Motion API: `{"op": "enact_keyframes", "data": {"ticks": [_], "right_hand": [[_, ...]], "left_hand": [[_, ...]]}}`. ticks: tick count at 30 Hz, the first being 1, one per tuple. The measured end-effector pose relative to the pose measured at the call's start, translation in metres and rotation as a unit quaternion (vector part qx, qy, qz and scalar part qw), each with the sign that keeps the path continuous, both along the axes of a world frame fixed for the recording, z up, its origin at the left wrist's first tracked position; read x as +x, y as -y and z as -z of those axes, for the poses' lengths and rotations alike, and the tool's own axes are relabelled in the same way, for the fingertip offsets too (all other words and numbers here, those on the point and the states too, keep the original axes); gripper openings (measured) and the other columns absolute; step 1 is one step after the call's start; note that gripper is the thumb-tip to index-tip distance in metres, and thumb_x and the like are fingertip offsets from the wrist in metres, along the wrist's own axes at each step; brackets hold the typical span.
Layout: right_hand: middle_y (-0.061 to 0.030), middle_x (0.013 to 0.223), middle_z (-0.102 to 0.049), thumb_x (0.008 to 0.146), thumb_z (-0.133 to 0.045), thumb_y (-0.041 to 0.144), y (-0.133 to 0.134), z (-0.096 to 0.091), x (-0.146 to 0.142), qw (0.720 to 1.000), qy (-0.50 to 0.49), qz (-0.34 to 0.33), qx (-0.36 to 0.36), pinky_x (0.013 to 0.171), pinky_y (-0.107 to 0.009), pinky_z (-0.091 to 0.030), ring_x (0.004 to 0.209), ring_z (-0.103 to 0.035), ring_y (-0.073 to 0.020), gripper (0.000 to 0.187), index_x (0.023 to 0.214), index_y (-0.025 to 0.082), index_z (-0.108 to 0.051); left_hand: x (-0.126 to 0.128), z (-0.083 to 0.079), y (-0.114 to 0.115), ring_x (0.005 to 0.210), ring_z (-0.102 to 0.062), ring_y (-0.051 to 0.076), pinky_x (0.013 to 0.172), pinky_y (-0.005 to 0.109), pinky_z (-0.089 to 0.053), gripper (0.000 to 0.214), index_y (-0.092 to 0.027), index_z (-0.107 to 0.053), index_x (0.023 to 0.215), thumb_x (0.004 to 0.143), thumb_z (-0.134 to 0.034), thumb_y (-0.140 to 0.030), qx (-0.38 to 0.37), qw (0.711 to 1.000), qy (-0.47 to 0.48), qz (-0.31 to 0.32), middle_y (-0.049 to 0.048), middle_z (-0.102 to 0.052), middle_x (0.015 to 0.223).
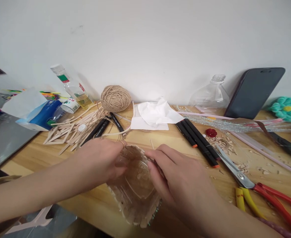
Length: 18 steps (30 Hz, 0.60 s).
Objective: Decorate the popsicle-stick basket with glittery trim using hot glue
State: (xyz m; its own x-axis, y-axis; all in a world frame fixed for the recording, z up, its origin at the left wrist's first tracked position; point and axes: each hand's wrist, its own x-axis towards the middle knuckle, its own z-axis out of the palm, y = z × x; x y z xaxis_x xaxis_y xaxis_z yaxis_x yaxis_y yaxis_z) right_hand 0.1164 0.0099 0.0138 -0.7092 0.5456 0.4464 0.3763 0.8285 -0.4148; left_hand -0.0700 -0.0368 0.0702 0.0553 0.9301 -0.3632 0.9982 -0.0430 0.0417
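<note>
Both hands on | left hand (98, 163) pinches the stick-clad plastic cup (135, 193) at its left rim | right hand (180, 181) grips the right wall | cup between the two grips, mouth tipped up toward the person | scissors (237, 173) lie right of the right hand

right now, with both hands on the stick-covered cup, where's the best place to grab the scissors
Probably by the red handles, coming in from the near right. The scissors lie flat, blades pointing away toward the black markers, so the handles are the end closest to the right hand on the stick-covered cup, well away from the tips.
</note>
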Motion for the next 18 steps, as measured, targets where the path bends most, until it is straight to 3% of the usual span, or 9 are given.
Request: {"op": "enact_keyframes", "data": {"ticks": [5,7,11,14,18], "right_hand": [[-0.002,0.078,-0.063,0.091,-0.042,0.02,0.0,0.0,0.0,1.0,0.015,0.009,0.002,0.048,-0.033,-0.037,0.061,-0.062,-0.0208,0.026,0.095,0.017,-0.067],[-0.0022,0.078,-0.063,0.091,-0.042,0.02,0.0,0.0,0.0,1.0,0.017,0.009,0.001,0.048,-0.033,-0.038,0.061,-0.063,-0.0207,0.026,0.095,0.017,-0.068],[-0.0025,0.079,-0.063,0.092,-0.041,0.02,0.0,-0.001,0.001,1.0,0.019,0.006,-0.007,0.048,-0.032,-0.04,0.061,-0.063,-0.0203,0.027,0.094,0.016,-0.068],[-0.0023,0.08,-0.063,0.092,-0.041,0.02,0.001,-0.001,0.001,1.0,0.027,0.007,-0.004,0.048,-0.032,-0.042,0.061,-0.063,-0.0202,0.027,0.096,0.017,-0.067],[-0.0036,0.081,-0.063,0.093,-0.04,0.019,-0.002,-0.002,0.003,1.0,0.007,-0.012,0.012,0.054,-0.033,-0.048,0.065,-0.063,-0.0203,0.025,0.095,0.016,-0.065]], "left_hand": [[-0.021,-0.009,0.0,0.071,-0.064,0.024,0.057,0.028,-0.038,0.034,-0.024,-0.065,0.102,0.076,-0.063,-0.045,-0.036,0.993,0.088,-0.069,0.0024,-0.073,0.08],[-0.028,-0.014,-0.001,0.07,-0.064,0.022,0.059,0.029,-0.04,0.036,-0.022,-0.067,0.095,0.082,-0.054,-0.053,-0.012,0.99,0.105,-0.093,0.002,-0.072,0.077],[-0.033,-0.02,-0.001,0.065,-0.061,0.016,0.065,0.027,-0.041,0.037,-0.02,-0.066,0.076,0.09,-0.043,-0.045,0.075,0.977,0.135,-0.145,-0.0028,-0.067,0.066],[-0.036,-0.017,0.002,0.062,-0.059,0.015,0.061,0.026,-0.042,0.035,-0.02,-0.066,0.073,0.087,-0.05,-0.048,0.108,0.964,0.167,-0.174,-0.0045,-0.065,0.059],[-0.048,-0.002,0.007,0.065,-0.064,0.018,0.06,0.028,-0.047,0.031,-0.022,-0.071,0.081,0.078,-0.062,-0.052,0.127,0.93,0.257,-0.229,-0.0014,-0.071,0.066]]}}
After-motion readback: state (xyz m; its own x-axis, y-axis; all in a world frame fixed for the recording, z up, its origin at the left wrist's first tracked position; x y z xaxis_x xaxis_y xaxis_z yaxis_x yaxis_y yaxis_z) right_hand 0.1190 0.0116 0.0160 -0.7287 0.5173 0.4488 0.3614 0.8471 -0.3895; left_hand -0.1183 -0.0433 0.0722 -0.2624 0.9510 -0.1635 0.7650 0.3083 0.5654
